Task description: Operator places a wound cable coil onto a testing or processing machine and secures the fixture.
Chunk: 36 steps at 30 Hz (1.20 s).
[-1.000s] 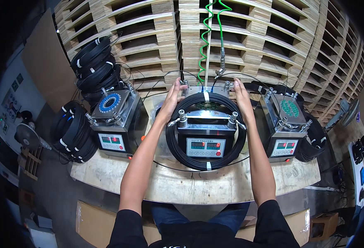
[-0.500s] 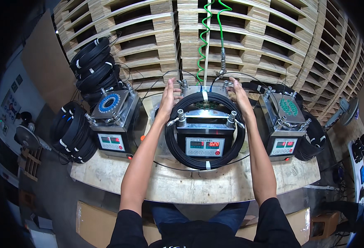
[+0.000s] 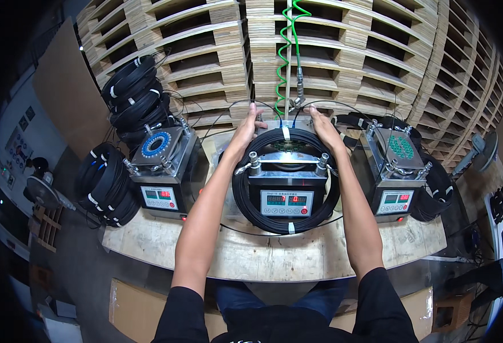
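Black cable coil (image 3: 246,197) sat ringed around the middle winding machine (image 3: 286,183) on the worktop (image 3: 274,257), white ties at its top and bottom.

Change vs a second ago: both hands slid from gripping the coil's upper sides up to the far rim. Left hand (image 3: 250,123) was at the coil's top-left, fingers spread and pointing away, touching the cable near the machine's back edge. Right hand (image 3: 323,126) mirrored it at top-right, palm down on the coil. Neither looked clenched; both flat and fairly wide, pressing rather than pinching. Couldn't tell if fingertips hooked under the far side.

Coil itself hadn't shifted; same spot around the machine, front arc lying on the worktop below the display panel (image 3: 287,201). Clamp bar with two knobs (image 3: 288,162) sat across the top plate, inside the ring.

My read: hands were seating or squaring the back of the coil, not lifting it.

Around it: left machine (image 3: 163,166) with a blue ring plate on top, right machine (image 3: 397,171) with a green plate. Stacks of finished coils (image 3: 106,183) at far left. Green spiral air hose (image 3: 284,54) hung above centre. Wooden pallets (image 3: 206,51) stacked behind.
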Tool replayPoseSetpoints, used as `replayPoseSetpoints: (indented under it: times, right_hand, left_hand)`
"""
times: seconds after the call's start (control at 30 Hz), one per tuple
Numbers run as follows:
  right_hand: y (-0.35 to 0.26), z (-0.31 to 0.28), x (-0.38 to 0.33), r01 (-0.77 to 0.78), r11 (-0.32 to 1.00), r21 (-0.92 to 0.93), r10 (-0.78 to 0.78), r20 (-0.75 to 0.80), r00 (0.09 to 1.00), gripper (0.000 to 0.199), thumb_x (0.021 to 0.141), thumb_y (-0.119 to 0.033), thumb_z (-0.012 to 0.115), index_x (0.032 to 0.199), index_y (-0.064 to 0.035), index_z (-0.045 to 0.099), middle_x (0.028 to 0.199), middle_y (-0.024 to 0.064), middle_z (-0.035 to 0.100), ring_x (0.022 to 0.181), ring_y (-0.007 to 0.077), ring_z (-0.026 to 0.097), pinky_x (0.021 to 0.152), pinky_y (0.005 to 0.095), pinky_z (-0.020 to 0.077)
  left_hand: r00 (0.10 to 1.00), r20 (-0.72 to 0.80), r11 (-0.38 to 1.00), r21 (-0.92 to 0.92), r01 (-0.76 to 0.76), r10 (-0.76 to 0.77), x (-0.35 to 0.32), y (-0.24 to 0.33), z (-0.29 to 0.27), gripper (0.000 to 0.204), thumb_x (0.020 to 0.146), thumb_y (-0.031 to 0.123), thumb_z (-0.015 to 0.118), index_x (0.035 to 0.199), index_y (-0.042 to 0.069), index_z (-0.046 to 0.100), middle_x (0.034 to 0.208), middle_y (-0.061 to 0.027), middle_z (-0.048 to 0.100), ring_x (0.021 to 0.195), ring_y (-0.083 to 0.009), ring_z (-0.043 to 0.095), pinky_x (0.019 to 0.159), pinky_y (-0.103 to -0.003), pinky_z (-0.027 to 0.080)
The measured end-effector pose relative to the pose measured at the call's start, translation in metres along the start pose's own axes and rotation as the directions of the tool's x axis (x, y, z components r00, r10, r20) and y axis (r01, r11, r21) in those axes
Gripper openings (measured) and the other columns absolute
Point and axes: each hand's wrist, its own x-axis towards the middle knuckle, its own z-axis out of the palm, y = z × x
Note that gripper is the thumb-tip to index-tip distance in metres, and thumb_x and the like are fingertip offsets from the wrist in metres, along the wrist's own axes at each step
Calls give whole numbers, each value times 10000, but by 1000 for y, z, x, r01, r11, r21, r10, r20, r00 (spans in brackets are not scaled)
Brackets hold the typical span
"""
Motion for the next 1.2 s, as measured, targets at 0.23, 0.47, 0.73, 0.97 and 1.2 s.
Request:
replayPoseSetpoints:
  times: [0.23,0.47,0.73,0.97,1.2]
  right_hand:
    - [-30,-3,-18,-313,867,387,348,-20,937,723,1043,-632,254,1322,-89,642,1231,110,624,983,198,552,836,338,488]
    - [-32,-2,-24,-351,850,393,480,-303,823,747,1035,-599,300,1234,38,637,1134,259,659,985,269,694,609,318,587]
    - [-36,1,-25,-288,958,-20,263,-351,899,707,1042,-588,288,1280,4,593,1195,296,638,1179,461,579,1037,462,417]
    - [-11,0,-19,-131,962,241,192,-251,949,672,1062,-549,321,1317,19,574,1228,185,645,1096,260,598,934,356,469]
    - [-42,-1,-28,-254,905,341,368,-332,868,715,1045,-594,316,1321,11,576,1040,168,637,800,176,575,664,311,513]
  left_hand:
    - [961,-277,990,-128,-60,22,5,-26,-18,817,968,751,297,1436,108,482,1160,-159,582,897,-263,671,639,-311,524]
    - [975,-199,993,-48,-107,96,-7,-10,-11,851,950,773,318,1498,129,409,1203,-124,536,926,-228,598,779,-339,482]
    - [963,-256,996,-15,-91,84,-7,-12,-4,778,1003,658,379,1448,22,429,1253,-172,549,857,-197,549,782,-365,507]
    - [894,-446,998,-8,-60,50,-9,-11,3,685,1017,573,448,1434,31,402,1287,-226,568,1138,-310,609,782,-370,550]
    - [961,-248,992,-12,-125,118,-10,-7,-6,857,983,646,457,1582,99,179,1472,-256,421,1167,-321,570,833,-394,539]
